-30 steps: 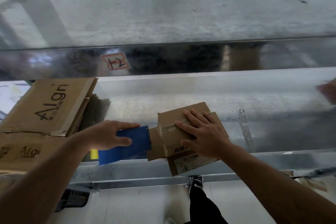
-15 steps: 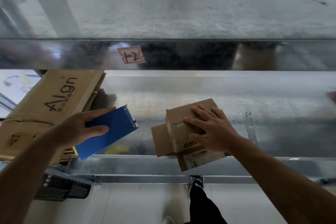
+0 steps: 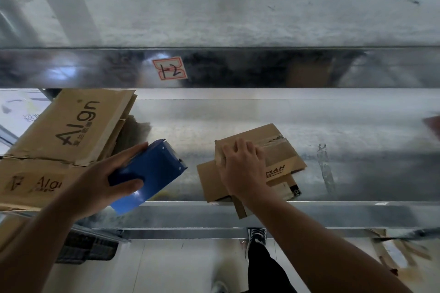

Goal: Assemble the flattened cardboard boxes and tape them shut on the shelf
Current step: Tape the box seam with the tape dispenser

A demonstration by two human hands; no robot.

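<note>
Honestly, box (image 3: 283, 154) is sitting at the shelf (image 3: 345, 211) front, probably light and crushable, so pinning the stiff corners is working best. Right hand (image 3: 242, 169) is curling over it; left hand (image 3: 102, 181) is gripping the tape gun (image 3: 154, 169).

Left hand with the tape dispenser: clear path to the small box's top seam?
Probably yes. Bare shelf lies between the tape dispenser in the left hand and the small box; the right hand holds only its left part, leaving the seam exposed.
</note>
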